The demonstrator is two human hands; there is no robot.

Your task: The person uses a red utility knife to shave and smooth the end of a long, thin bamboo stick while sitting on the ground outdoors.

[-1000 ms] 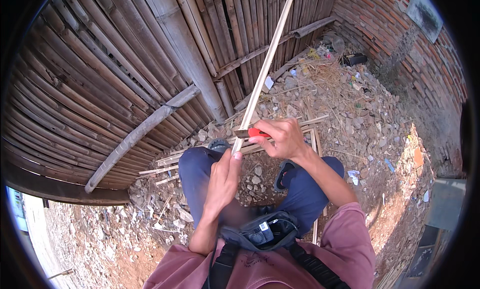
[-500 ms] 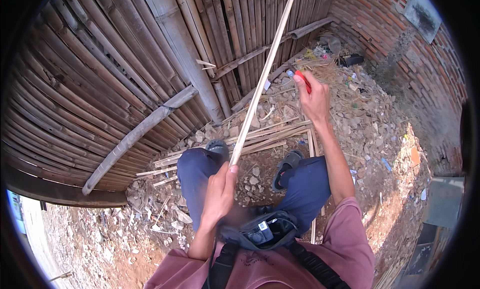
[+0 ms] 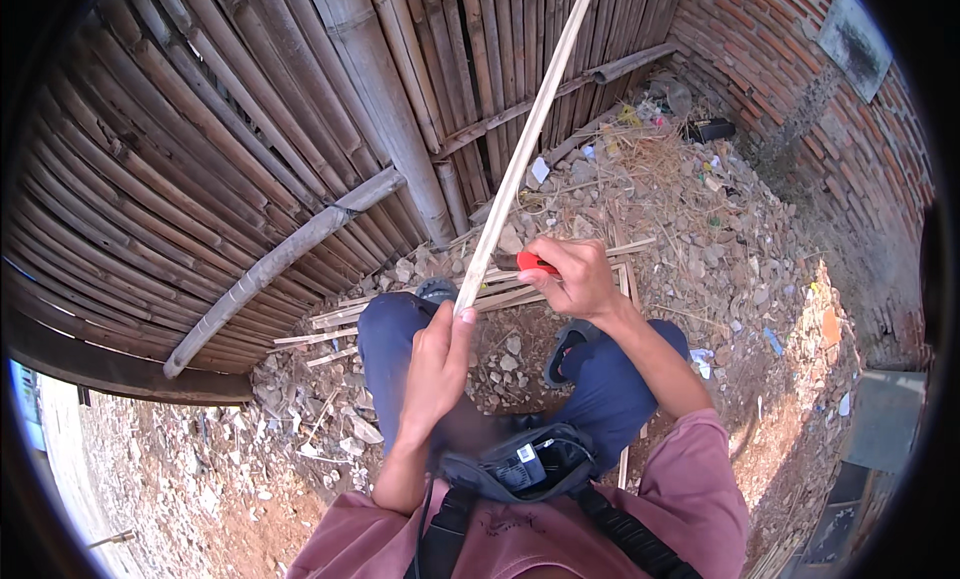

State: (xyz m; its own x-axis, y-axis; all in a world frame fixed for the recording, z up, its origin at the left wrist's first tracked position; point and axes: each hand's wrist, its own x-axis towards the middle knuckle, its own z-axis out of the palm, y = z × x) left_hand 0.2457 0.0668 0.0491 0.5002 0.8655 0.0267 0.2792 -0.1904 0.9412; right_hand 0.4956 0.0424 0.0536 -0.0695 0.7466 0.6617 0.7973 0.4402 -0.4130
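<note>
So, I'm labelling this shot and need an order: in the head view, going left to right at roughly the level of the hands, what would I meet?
Curved bamboo pole → left hand → long pale strip → red-handled blade → right hand → orange scrap on the ground → grey panel.

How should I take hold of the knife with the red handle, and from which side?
Probably by the red handle, coming from the right, as the right hand holds it now. The dark blade points left, toward the pale strip, so reaching in from that side would likely meet the blade first.
</note>
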